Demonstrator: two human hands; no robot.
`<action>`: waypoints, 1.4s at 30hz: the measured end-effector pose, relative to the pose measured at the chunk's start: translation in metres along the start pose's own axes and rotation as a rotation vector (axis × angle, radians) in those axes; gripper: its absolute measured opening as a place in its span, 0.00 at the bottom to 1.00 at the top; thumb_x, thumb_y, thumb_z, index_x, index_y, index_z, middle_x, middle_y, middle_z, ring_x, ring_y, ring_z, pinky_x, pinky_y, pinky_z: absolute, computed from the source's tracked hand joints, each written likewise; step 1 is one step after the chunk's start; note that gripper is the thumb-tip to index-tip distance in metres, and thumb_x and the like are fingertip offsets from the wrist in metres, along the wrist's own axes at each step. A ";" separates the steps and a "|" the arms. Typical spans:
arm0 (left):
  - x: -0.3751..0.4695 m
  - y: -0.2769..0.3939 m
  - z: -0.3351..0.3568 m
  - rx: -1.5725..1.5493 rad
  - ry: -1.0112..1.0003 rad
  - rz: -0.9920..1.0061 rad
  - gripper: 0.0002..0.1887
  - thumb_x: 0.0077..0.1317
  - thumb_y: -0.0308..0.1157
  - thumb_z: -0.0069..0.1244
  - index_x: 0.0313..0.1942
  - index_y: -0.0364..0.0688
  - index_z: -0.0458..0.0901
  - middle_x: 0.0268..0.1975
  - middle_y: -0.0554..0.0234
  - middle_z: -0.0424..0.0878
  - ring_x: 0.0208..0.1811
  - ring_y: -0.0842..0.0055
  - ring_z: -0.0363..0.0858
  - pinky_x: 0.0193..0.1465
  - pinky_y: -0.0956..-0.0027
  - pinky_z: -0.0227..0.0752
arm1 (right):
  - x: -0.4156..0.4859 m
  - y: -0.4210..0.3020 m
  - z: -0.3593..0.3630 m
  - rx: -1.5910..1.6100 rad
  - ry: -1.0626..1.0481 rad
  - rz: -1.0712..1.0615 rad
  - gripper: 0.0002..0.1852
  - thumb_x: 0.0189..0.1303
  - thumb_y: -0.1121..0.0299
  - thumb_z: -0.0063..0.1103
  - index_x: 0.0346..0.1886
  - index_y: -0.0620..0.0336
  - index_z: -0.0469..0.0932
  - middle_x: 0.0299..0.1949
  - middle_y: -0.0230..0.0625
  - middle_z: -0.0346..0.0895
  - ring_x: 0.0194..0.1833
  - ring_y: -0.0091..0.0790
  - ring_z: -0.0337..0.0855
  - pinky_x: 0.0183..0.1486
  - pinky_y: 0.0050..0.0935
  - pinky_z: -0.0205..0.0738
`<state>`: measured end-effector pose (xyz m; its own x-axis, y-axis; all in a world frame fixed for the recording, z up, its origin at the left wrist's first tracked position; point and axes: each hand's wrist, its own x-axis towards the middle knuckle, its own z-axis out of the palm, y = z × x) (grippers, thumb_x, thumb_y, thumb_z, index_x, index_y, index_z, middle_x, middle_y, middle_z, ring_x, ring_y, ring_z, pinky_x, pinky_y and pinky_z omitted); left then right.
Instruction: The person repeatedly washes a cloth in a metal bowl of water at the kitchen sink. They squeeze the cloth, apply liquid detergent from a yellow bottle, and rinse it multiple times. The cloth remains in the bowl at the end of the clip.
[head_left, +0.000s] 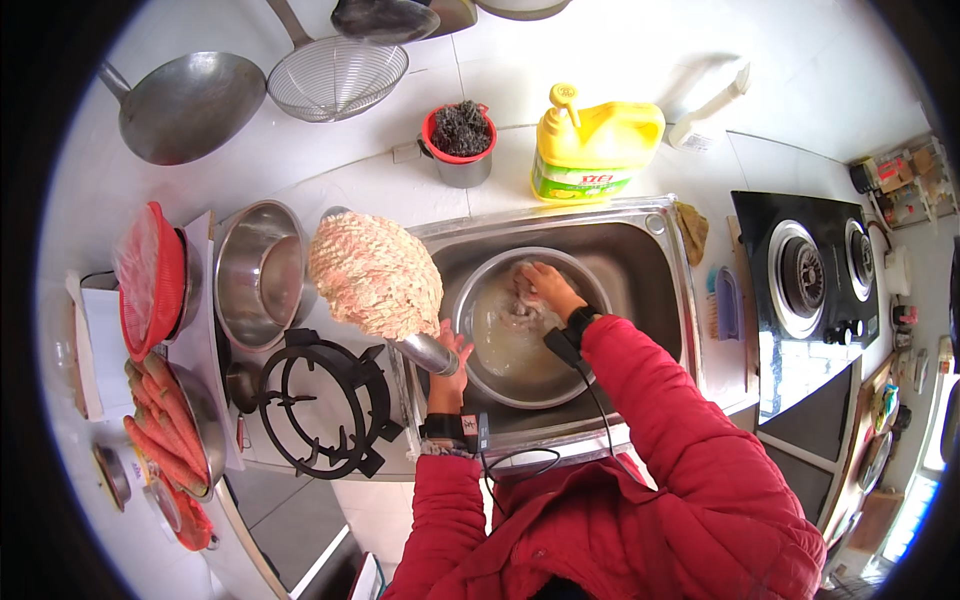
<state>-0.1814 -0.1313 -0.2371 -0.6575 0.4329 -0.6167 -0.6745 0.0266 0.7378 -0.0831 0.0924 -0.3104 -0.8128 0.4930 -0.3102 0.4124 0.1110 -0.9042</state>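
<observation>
My right hand is down in a round metal basin of cloudy water. Its fingers are curled on a pale, pinkish soft thing, partly under the water; I cannot tell exactly what it is. The basin stands inside a stainless steel sink. At the basin's left rim is my left hand, fingers apart and nothing seen in it. The metal faucet spout hides part of that hand. A fluffy peach-coloured cloth drapes over the faucet.
Left of the sink are a black pan support, a steel bowl and carrots in another bowl. Behind it stand a yellow detergent jug and a pot holding steel wool. A gas hob is at right.
</observation>
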 end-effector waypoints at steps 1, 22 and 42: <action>-0.001 0.003 -0.002 0.006 0.007 0.001 0.23 0.62 0.41 0.40 0.55 0.41 0.59 0.57 0.65 0.59 0.50 0.64 0.63 0.50 0.58 0.62 | 0.009 -0.007 0.013 0.312 0.010 0.088 0.11 0.56 0.73 0.41 0.42 0.59 0.69 0.41 0.34 0.67 0.38 0.29 0.72 0.32 0.21 0.71; -0.003 0.002 -0.011 0.050 -0.021 -0.067 0.29 0.60 0.49 0.40 0.57 0.42 0.55 0.61 0.63 0.53 0.57 0.63 0.58 0.59 0.60 0.45 | -0.063 0.019 -0.013 -0.915 -0.483 -0.201 0.12 0.44 0.64 0.48 0.28 0.61 0.77 0.29 0.45 0.76 0.31 0.48 0.76 0.33 0.40 0.70; -0.016 -0.048 0.032 -0.268 -0.317 -0.444 0.21 0.60 0.39 0.40 0.53 0.42 0.63 0.48 0.59 0.68 0.42 0.65 0.70 0.45 0.63 0.68 | -0.110 -0.075 0.050 0.456 -0.044 0.171 0.10 0.54 0.65 0.49 0.28 0.63 0.69 0.21 0.35 0.71 0.24 0.25 0.70 0.26 0.27 0.66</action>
<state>-0.1276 -0.1108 -0.2538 -0.1894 0.6807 -0.7076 -0.9496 0.0563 0.3083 -0.0453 -0.0134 -0.2233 -0.7700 0.4332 -0.4684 0.3271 -0.3622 -0.8728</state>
